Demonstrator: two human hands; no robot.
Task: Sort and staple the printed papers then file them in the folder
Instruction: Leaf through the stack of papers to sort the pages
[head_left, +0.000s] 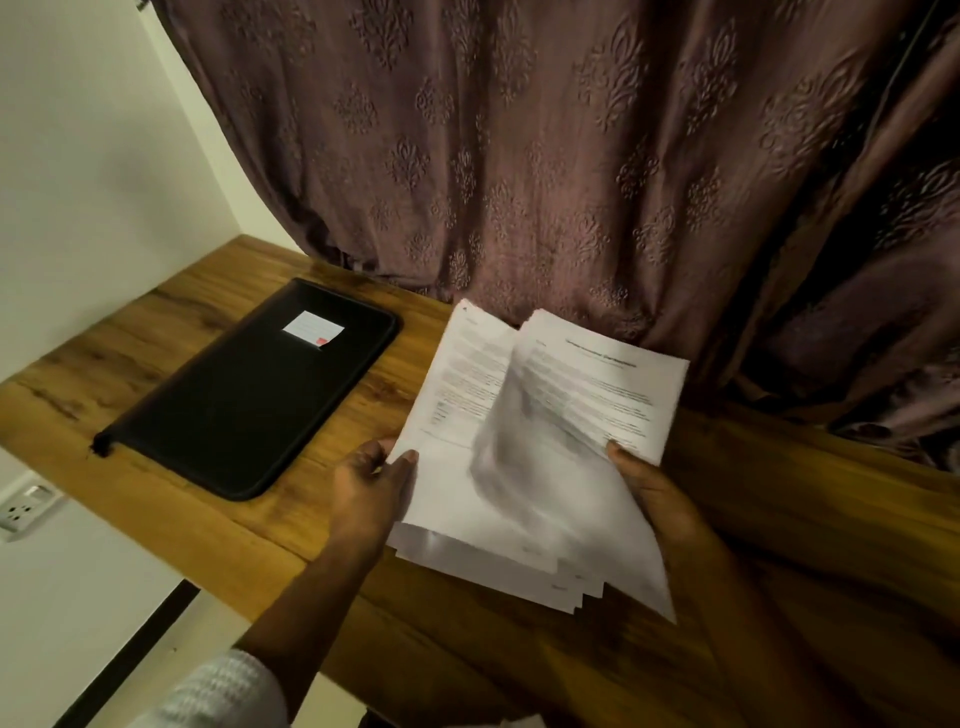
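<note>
A stack of printed white papers (467, 384) is held above the wooden desk (779, 519), fanned into two parts. My left hand (371, 486) grips the left edge of the stack, thumb on top. My right hand (652, 493) holds the right part of the sheets (608, 384), thumb on the page. One sheet in the middle is blurred and curved between the two parts. A black zip folder (249, 395) with a white label lies shut on the desk to the left of the papers. No stapler is in view.
A brown patterned curtain (571, 156) hangs right behind the desk and touches its back edge. A white wall (93, 156) stands at the left, with a socket (26, 506) below the desk's left end.
</note>
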